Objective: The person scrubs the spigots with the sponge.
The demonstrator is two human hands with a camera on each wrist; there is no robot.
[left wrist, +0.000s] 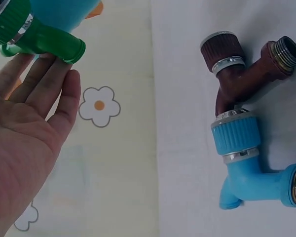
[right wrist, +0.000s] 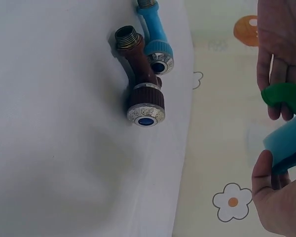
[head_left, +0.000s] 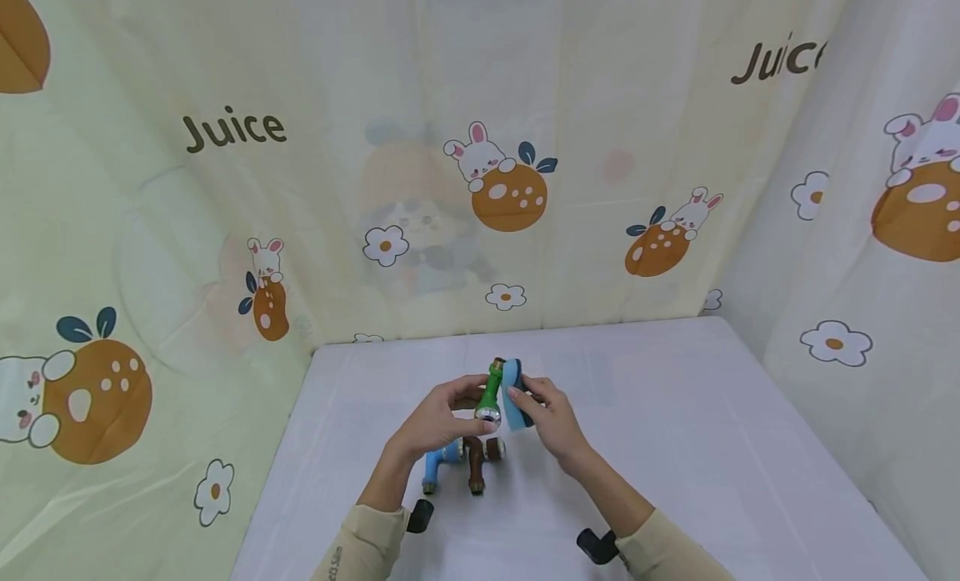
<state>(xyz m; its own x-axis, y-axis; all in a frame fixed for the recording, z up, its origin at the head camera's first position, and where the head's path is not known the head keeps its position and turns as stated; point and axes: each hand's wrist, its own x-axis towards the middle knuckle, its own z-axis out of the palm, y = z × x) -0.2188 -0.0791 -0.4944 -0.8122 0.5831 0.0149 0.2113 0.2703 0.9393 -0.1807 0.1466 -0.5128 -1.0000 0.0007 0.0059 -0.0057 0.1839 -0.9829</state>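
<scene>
A green tap (head_left: 491, 391) is held above the table (head_left: 675, 431) by the left hand (head_left: 438, 416), its fingers (left wrist: 37, 81) lying nearly straight beneath it. A blue sponge (head_left: 514, 393) is pinched by the right hand (head_left: 551, 418) and pressed against the tap at its 3 o'clock side. A brown tap (head_left: 478, 460) and a blue tap (head_left: 441, 462), touching each other, are seen on the table at 6 o'clock of the hands.

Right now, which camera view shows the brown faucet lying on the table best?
The left wrist view: the brown faucet lies whole and unobstructed beside the blue faucet. The right wrist view also shows it whole, but foreshortened, cap end on. In the head view it is small and partly hidden behind the left hand.
</scene>
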